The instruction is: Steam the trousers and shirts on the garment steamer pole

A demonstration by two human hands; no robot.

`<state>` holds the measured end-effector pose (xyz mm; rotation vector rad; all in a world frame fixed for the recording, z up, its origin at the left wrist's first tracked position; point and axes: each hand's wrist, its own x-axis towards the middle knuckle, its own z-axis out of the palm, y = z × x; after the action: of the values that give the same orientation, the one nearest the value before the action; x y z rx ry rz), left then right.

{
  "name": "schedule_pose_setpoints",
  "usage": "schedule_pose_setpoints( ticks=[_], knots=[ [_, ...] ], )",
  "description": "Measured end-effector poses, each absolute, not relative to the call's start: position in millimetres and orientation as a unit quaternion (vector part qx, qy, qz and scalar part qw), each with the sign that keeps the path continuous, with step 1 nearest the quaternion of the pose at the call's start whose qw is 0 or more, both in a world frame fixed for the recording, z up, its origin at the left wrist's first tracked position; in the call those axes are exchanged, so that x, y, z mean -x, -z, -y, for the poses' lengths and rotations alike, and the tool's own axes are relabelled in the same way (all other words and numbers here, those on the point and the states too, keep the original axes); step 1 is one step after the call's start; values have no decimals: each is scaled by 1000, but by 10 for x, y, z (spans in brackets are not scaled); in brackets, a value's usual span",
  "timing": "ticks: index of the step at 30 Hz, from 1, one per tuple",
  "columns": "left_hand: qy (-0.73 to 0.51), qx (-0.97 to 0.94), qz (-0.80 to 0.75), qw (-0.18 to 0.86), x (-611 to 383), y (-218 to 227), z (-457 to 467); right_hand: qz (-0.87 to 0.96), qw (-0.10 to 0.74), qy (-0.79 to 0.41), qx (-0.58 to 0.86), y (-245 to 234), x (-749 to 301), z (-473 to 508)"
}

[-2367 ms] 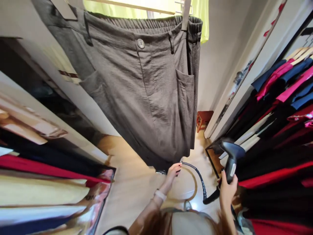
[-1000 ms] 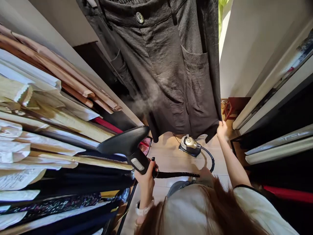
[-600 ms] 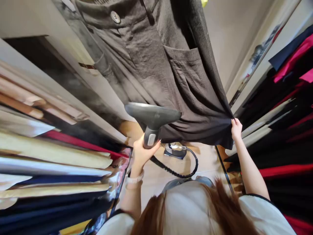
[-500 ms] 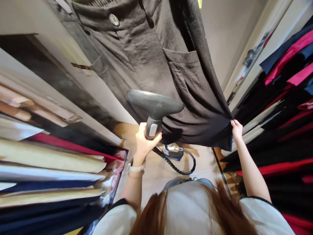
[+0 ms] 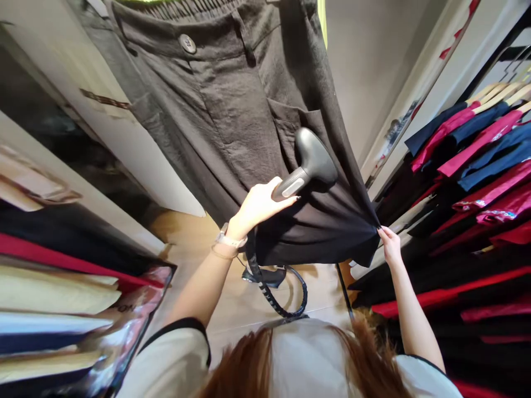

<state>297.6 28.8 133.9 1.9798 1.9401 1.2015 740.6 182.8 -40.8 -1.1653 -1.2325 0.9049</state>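
Pale wall [image 5: 357,66] as backdrop. Dark grey-brown trousers [image 5: 232,121] hang at centre: gathered waistband [image 5: 199,8], round button [image 5: 187,43], folds fanning toward hem corner [image 5: 365,249]. Black steamer [image 5: 318,157] tilted in front of patch pocket [image 5: 284,121] (contact with cloth unclear). Person's left hand [image 5: 261,204] wrapped round steamer's handle [image 5: 290,185]; right hand [image 5: 390,243] pinches hem corner, cloth taut. Ribbed hose [image 5: 269,296] loops beside dark base [image 5: 271,277] on light floor [image 5: 193,249]. Right side: pink and navy garments [image 5: 477,143], wooden hangers [image 5: 504,95]. Left side: row of clothes [image 5: 53,287].
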Motion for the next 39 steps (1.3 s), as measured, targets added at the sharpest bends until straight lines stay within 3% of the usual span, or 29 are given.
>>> schedule_pose_setpoints(
  ticks=[3, 9, 12, 18, 23, 27, 30, 39],
  knots=[
    [-374, -665, -640, 84, -3029, -1387, -393, 528, 571, -394, 489, 489, -7412, -1743],
    [-391, -662, -638, 34, -3012, -1470, -538, 527, 566, -409, 484, 574, -7434, -1635],
    [-337, -707, -617, 77, -3024, -1455, -589, 526, 564, -412, 485, 587, -7443, -1617],
    [-401, -660, -625, 111, -3093, -1367, -677, 535, 556, -415, 482, 567, -7456, -1600],
    [-366, -685, -613, 144, -3095, -1310, -708, 540, 550, -415, 483, 547, -7472, -1627],
    [-410, -634, -649, 97, -3100, -1255, -746, 546, 545, -418, 480, 540, -7463, -1644],
    [-355, -684, -633, 79, -3119, -1214, -759, 547, 542, -422, 478, 542, -7451, -1657],
    [-385, -653, -643, 108, -3215, -1142, -756, 545, 542, -425, 479, 576, -7441, -1690]
  ],
)
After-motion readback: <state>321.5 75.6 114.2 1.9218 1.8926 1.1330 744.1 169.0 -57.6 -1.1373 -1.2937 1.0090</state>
